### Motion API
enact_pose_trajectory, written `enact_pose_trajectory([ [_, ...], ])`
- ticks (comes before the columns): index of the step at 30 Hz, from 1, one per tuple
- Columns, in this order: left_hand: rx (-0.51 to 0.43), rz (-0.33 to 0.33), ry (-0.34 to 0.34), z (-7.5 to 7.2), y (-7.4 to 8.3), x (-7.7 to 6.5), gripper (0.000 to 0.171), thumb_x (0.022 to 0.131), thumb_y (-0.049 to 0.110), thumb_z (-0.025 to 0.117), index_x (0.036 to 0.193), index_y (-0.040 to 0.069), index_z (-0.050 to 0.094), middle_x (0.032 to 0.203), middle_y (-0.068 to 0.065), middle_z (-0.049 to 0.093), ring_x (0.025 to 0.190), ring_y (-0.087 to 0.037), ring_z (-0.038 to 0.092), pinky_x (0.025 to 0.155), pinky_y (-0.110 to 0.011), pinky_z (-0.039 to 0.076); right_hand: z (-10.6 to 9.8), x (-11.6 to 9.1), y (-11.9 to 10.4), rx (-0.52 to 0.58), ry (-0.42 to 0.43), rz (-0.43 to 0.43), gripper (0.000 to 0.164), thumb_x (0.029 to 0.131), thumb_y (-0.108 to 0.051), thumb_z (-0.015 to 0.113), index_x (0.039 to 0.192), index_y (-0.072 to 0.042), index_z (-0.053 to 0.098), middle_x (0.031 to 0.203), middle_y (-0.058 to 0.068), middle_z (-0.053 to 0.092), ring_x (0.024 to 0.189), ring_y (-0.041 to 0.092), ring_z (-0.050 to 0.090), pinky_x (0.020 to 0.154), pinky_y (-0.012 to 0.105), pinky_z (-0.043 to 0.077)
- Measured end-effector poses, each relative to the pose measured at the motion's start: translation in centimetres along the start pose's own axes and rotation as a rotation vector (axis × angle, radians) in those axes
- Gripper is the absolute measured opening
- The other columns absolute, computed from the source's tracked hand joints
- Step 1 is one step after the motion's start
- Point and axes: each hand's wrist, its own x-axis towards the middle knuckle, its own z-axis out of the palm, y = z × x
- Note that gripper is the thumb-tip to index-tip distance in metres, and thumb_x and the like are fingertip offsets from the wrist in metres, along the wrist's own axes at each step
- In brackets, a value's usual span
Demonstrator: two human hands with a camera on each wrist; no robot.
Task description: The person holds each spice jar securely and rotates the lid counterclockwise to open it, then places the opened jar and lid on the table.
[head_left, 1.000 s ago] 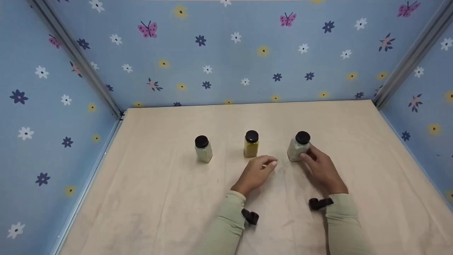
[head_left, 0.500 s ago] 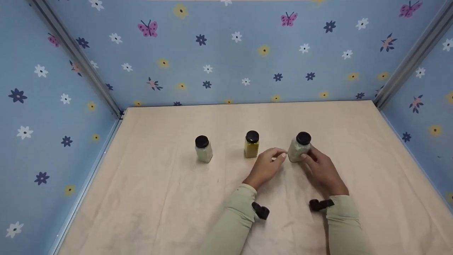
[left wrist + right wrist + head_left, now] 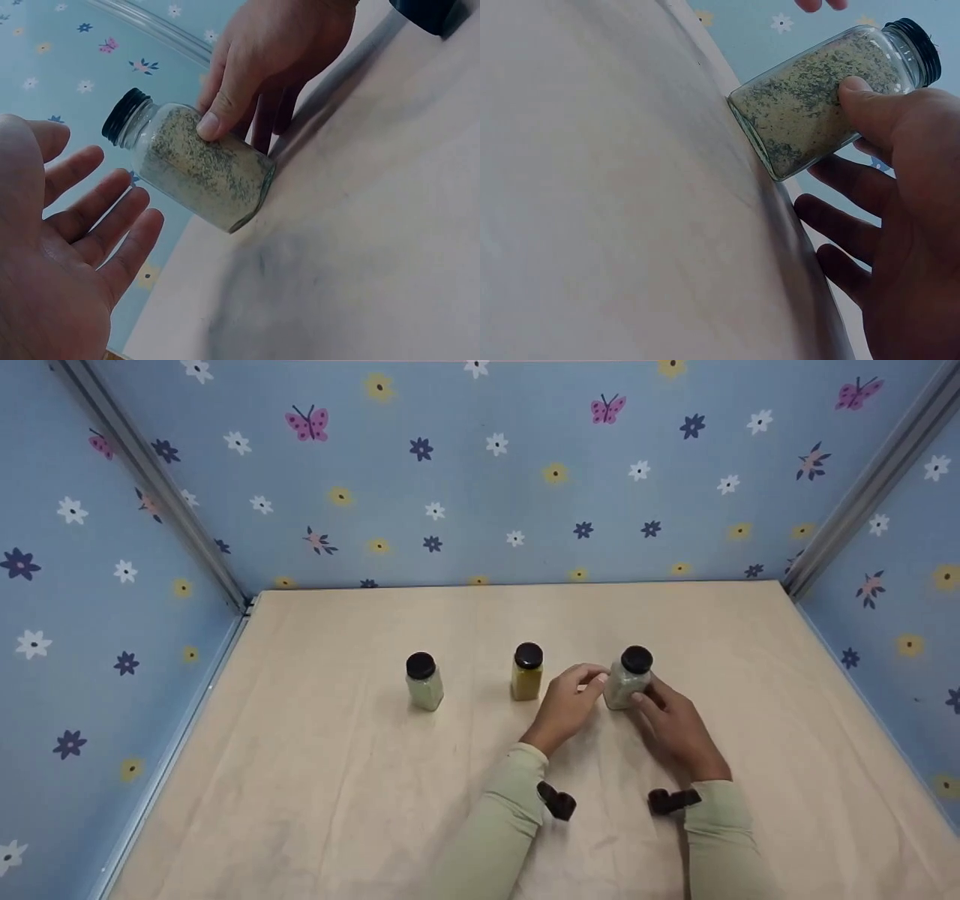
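Observation:
My right hand point(image 3: 681, 729) pinches a glass spice jar point(image 3: 624, 688) between thumb and fingers on its right side. The jar has a black screw lid and holds a pale mix flecked with green, plain in the right wrist view of the jar point(image 3: 810, 105). Its base is at the cloth. Across from it, my left hand point(image 3: 568, 706) holds nothing, fingertips close to the jar's left side. In the left wrist view the left hand's fingers point(image 3: 112, 232) are spread and relaxed, with a gap between them and the jar point(image 3: 202, 176).
A jar of yellow contents point(image 3: 526, 681) stands upright just behind and left of my left hand. Farther left is another jar, with pale green contents point(image 3: 426, 690). Both have black lids. A beige cloth point(image 3: 360, 780) covers the table, with flowered blue panels point(image 3: 480, 480) around it.
My left hand has moved right and forward, up close to the jar in my right hand. The right hand keeps its hold on the jar. The head view has shifted slightly.

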Motion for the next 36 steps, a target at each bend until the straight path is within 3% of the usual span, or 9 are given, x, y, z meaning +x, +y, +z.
enact_pose_trajectory([
  [19,-0.029,0.017,0.007,1.3,0.6,1.2,0.022,0.103,0.026,0.058,0.118,0.017,0.071,0.121,0.008,0.064,0.117,-0.006,0.057,0.095,-0.025,0.048,0.0,-0.1,0.3,-0.020,0.004,-0.021,0.067,0.103,-0.054,0.045,0.159,-0.020,0.031,0.153,0.013,0.044,0.142,0.033,0.038,0.113,0.055,0.030],
  [29,-0.045,0.005,0.009,1.7,0.7,1.7,0.024,0.102,0.021,0.059,0.124,0.017,0.068,0.123,0.010,0.065,0.120,-0.004,0.055,0.092,-0.023,0.048,0.1,-0.1,0.3,-0.020,0.005,0.003,0.068,0.103,-0.055,0.045,0.159,-0.021,0.028,0.154,0.013,0.042,0.142,0.033,0.037,0.113,0.054,0.029],
  [36,-0.073,0.011,-0.012,1.8,0.8,2.5,0.035,0.103,0.024,0.058,0.136,0.012,0.062,0.130,0.007,0.063,0.121,-0.004,0.055,0.095,-0.022,0.047,-0.1,0.2,0.2,-0.031,0.004,-0.004,0.066,0.104,-0.053,0.044,0.159,-0.021,0.029,0.155,0.013,0.041,0.143,0.033,0.036,0.114,0.054,0.028],
])
